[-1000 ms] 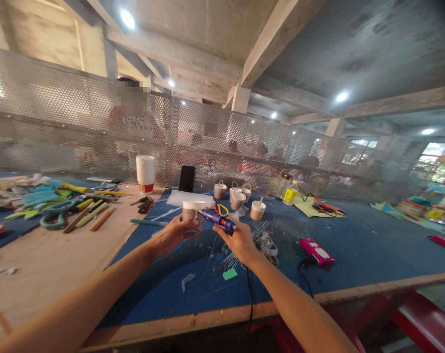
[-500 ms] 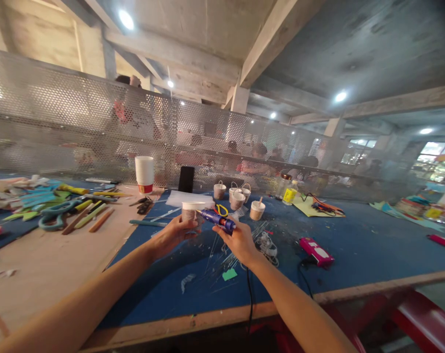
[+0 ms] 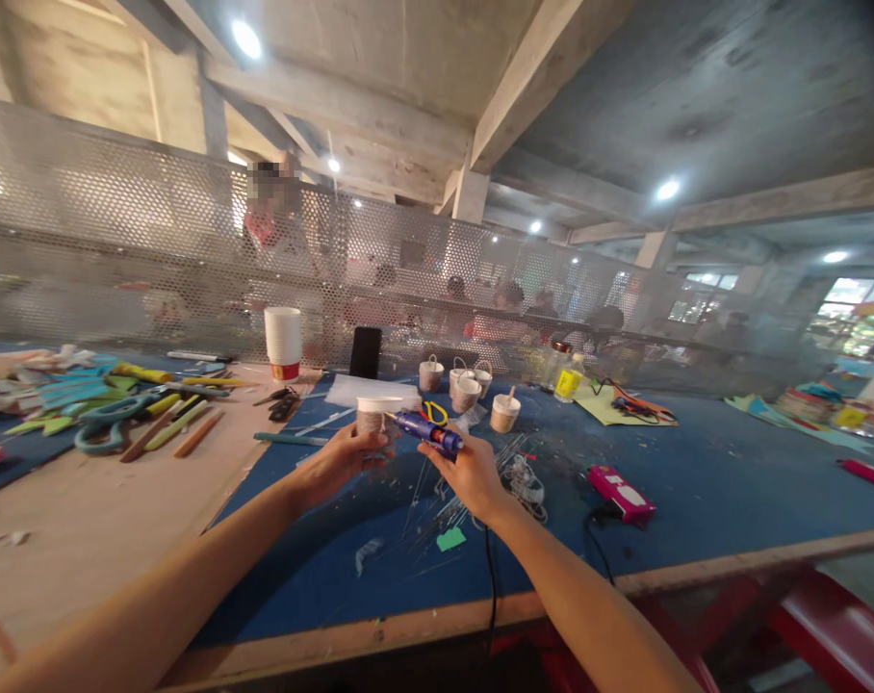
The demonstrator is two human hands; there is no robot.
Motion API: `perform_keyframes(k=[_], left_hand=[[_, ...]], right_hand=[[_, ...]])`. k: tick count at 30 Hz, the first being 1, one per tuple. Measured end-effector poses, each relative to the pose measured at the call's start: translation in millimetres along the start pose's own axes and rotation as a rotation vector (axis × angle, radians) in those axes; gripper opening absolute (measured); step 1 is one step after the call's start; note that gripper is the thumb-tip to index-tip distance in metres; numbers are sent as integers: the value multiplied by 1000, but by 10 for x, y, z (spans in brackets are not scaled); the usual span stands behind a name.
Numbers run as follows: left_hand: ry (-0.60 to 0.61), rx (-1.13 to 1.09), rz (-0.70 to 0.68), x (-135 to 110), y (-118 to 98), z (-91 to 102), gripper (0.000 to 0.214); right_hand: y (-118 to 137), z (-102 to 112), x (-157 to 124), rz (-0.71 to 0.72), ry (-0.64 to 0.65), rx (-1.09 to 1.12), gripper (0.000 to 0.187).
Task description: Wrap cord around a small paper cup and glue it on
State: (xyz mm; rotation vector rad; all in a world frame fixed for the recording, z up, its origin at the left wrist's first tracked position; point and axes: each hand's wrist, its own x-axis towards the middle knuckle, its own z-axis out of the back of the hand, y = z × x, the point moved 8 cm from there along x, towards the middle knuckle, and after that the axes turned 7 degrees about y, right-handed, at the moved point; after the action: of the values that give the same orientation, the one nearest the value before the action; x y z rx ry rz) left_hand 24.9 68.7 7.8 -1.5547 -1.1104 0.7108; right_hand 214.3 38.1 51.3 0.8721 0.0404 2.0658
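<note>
One small paper cup (image 3: 372, 421), white at the rim and wrapped below in rough grey-brown material, was held upright above the blue work surface (image 3: 285, 587). The left hand (image 3: 347, 452) curled its fingers and thumb around the cup's lower side. The right hand (image 3: 475, 474) wrapped its fingers around a purple-blue glue gun (image 3: 428, 430), its nozzle at the cup's near-right side; whether the trigger was squeezed could not be told. The work looked partly done: the body was covered, but the white rim was bare and no handle showed. Several grey-brown cups with pale loop handles (image 3: 430, 376) stood behind, seemingly further along. Close by lay yellow-handled scissors (image 3: 437, 414), just behind the gun, and a tangle of pale cord (image 3: 527, 488) beside the right wrist, both liable to snag. Farther left rose a tall stack of white cups (image 3: 283, 334); a magenta box (image 3: 623, 495) lay to the right.
</note>
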Motion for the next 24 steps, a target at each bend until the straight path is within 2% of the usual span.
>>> perform_keyframes(k=[7, 16, 24], left_hand=[[4, -3, 2, -7, 13, 19, 38], [6, -13, 1, 7, 42, 56, 38], [9, -15, 6, 11, 48, 63, 38]], right_hand=[[10, 18, -5, 17, -26, -18, 39], [60, 72, -28, 127, -165, -30, 36], [66, 94, -23, 128, -168, -47, 35]])
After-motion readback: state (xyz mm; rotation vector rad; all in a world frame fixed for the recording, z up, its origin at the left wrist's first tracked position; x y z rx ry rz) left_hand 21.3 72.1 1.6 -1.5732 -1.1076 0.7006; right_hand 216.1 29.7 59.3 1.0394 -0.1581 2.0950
